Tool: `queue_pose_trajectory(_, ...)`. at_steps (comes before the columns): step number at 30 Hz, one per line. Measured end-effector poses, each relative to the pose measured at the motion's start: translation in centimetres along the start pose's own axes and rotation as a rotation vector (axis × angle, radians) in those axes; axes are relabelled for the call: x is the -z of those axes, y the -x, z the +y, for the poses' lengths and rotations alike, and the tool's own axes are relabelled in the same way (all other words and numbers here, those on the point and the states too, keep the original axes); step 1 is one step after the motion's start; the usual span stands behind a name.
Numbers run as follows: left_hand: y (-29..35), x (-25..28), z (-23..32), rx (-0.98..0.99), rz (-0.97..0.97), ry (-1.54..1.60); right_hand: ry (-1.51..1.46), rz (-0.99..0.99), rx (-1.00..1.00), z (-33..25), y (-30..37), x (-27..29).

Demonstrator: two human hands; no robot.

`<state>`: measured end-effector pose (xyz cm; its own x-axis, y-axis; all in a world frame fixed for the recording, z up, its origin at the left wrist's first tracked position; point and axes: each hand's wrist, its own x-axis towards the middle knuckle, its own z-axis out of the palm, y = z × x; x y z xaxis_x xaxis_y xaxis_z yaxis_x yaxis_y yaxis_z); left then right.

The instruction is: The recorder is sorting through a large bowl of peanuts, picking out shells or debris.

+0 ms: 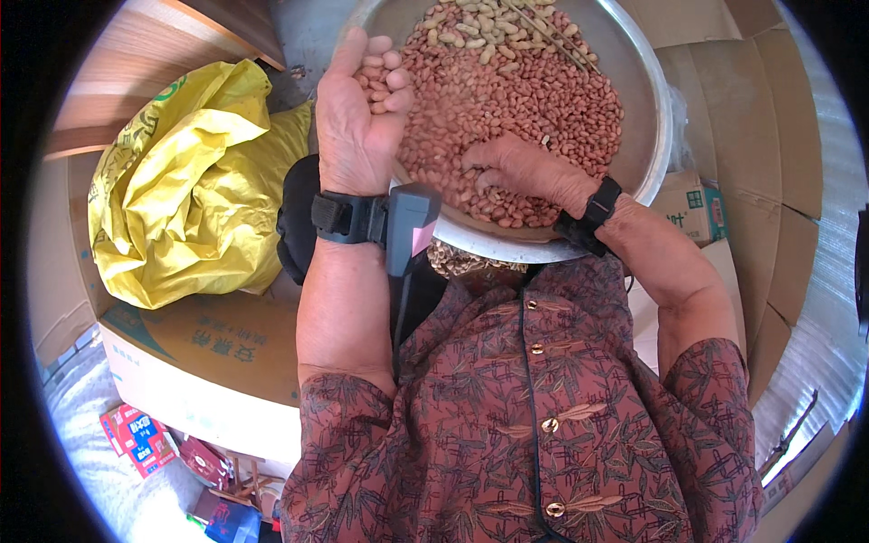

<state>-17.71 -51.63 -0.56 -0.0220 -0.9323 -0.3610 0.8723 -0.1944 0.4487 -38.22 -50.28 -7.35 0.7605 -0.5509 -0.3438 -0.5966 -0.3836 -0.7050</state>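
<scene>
A wide metal basin (648,109) holds a thick layer of shelled red-skinned peanuts (534,100). Unshelled peanuts (471,29) with pale shells lie at its far side, along with some thin sticks (554,36). Over the basin's left rim my left hand (358,118) is turned palm up, its fingers curled around a handful of the red peanuts. My right hand (516,167) is down in the near part of the basin, fingers bent into the peanuts. Its fingertips are partly hidden, so what they grip does not show.
To the left a crumpled yellow plastic bag (181,190) rests on a cardboard box (208,348). More cardboard (751,127) stands along the right side, with a smaller carton (683,208) beside the basin. Red and blue boxes (140,439) lie at the lower left.
</scene>
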Motion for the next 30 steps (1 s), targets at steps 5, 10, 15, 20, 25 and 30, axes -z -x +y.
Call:
queue_pose_trajectory(5, 0.0, 0.3, -0.1, 0.015, -0.005, -0.013, 0.111, -0.002, 0.026, 0.0, -0.3, -0.4)
queue_pose_trajectory(10, -0.2, 0.1, -0.4, 0.024, -0.009, -0.003, 0.194, 0.071, 0.051, 2.1, -0.7, -1.3)
queue_pose_trajectory(15, -0.3, 0.6, 0.0, 0.045, -0.038, -0.042, -0.271, 0.222, -0.165, 1.3, 0.5, 0.5)
queue_pose_trajectory(20, -0.4, 0.3, -1.4, 0.104, 0.015, -0.008, -1.336, 0.240, -0.077, 2.6, 1.4, 2.5)
queue_pose_trajectory(25, -0.2, 0.6, -4.4, 0.229, -0.023, 0.013, -1.390, 0.507, -0.068, -0.4, 1.8, 4.7)
queue_pose_trajectory(30, -0.1, 0.8, -7.3, 0.312, 0.116, -0.030, -1.547, 0.728, -0.058, -4.7, 0.4, 5.2)
